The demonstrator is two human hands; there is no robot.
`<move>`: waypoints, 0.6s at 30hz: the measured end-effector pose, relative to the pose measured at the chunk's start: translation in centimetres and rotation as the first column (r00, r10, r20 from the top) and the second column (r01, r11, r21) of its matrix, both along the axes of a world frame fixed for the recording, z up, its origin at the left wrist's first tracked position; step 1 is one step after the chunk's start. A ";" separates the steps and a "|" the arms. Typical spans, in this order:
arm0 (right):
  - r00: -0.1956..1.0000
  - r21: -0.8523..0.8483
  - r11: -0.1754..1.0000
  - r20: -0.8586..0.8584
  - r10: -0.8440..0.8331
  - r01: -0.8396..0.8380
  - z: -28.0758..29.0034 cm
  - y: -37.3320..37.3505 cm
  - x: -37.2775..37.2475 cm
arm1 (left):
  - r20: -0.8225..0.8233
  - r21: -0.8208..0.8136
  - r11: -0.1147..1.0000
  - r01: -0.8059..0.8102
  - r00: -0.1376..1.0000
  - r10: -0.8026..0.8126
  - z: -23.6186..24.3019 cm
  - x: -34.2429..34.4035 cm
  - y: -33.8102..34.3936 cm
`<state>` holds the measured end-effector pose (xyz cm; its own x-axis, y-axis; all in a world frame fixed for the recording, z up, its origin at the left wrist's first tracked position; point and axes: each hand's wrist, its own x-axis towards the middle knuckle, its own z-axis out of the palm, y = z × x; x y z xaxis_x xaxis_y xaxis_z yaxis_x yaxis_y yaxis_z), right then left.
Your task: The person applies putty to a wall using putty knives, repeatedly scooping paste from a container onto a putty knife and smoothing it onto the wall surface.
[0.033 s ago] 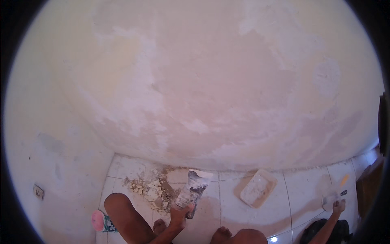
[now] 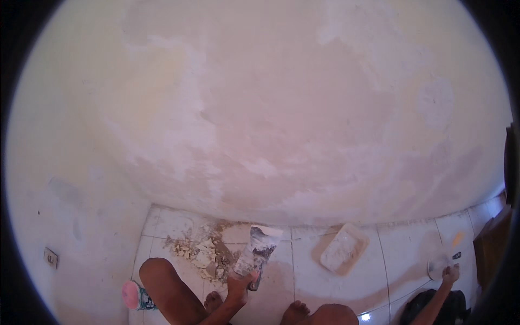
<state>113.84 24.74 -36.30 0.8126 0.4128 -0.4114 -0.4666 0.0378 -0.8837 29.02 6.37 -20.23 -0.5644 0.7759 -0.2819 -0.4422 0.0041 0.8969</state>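
Down by the floor, left hand (image 2: 241, 283) had fingers wrapped round a putty knife (image 2: 258, 250); I'd keep its loaded blade level. Right hand (image 2: 449, 274): couldn't tell.

- The single head view is looking down and forward from the person's head, standing height, close to a patched plaster wall (image 2: 281, 108).
- The wall is filling the frame from 9 through 12 to 3 o'clock; the tiled floor (image 2: 401, 260) is occupying the band from 4 to 8 o'clock.
- The fisheye lens is bending the wall-floor junction into an arc and darkening the corners.
- The person's own knees and feet are entering at 6 o'clock, directly beneath the lens.
- No second view is sharing this scene.
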 end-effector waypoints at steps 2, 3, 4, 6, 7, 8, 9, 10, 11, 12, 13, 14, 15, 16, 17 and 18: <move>0.993 -0.006 0.993 -0.001 0.117 -0.117 0.4 -2.4 -1.3 | 0.020 0.020 0.999 0.034 0.999 -0.034 0.1 0.5 0.4; 0.986 -0.013 0.989 -0.079 0.145 -0.146 -0.2 -3.8 -4.0 | 0.004 0.034 0.998 0.047 0.999 -0.047 0.3 0.8 0.6; 0.969 -0.009 0.981 -0.158 0.191 -0.194 -0.6 -4.1 -8.0 | -0.010 0.031 0.999 0.037 0.999 -0.037 0.5 0.3 0.1; 0.976 -0.084 0.986 -0.179 0.126 -0.142 1.3 -5.1 -17.4 | -0.035 -0.026 0.999 -0.028 0.999 0.027 0.8 -0.8 -1.1; 0.973 -0.059 0.987 -0.186 0.139 -0.152 3.0 -6.8 -21.4 | -0.025 -0.020 1.000 -0.020 1.000 0.020 1.2 -0.7 -0.8; 0.968 -0.036 0.986 -0.198 0.155 -0.165 4.1 -8.3 -25.1 | -0.006 -0.002 1.000 -0.021 1.000 0.021 1.7 -0.7 -0.8; 0.965 -0.031 0.986 -0.214 0.152 -0.162 6.0 -10.0 -27.7 | 0.028 0.019 1.000 -0.007 1.000 0.006 1.9 -0.2 -0.3; 0.959 -0.029 0.986 -0.241 0.152 -0.164 7.2 -11.5 -30.0 | 0.036 0.019 1.000 0.008 0.999 -0.009 1.7 -0.1 -0.1; 0.953 -0.011 0.986 -0.261 0.156 -0.165 7.4 -13.1 -31.4 | 0.031 0.022 1.000 0.021 0.999 -0.022 1.3 0.0 0.1; 0.943 0.005 0.985 -0.288 0.167 -0.173 7.5 -14.3 -33.0 | 0.020 0.023 0.999 0.026 0.999 -0.027 1.1 0.0 0.1; 0.919 -0.012 0.974 -0.334 0.209 -0.226 8.6 -15.1 -35.3 | 0.016 0.018 0.999 0.029 0.999 -0.029 1.2 -0.2 0.1; 0.891 -0.024 0.960 -0.379 0.249 -0.278 10.1 -15.6 -37.1 | 0.013 0.018 0.999 0.028 1.000 -0.028 1.2 -0.3 0.1; 0.893 -0.027 0.962 -0.380 0.242 -0.272 11.2 -16.2 -37.8 | 0.013 0.017 0.999 0.030 0.999 -0.031 1.2 -0.4 0.1; 0.707 0.001 0.802 -0.472 0.527 -0.597 12.3 -16.6 -38.2 | 0.010 0.015 0.999 0.031 0.999 -0.031 0.7 -0.6 -0.1; 0.423 0.066 0.539 -0.544 0.725 -0.840 14.2 -17.2 -39.0 | 0.019 0.015 1.000 0.012 1.000 -0.013 -0.3 -1.0 -0.3; 0.474 -0.235 0.413 -0.361 0.803 -0.880 21.4 -16.3 -43.4 | 0.022 0.008 1.000 -0.015 1.000 0.015 -0.9 -1.3 -0.7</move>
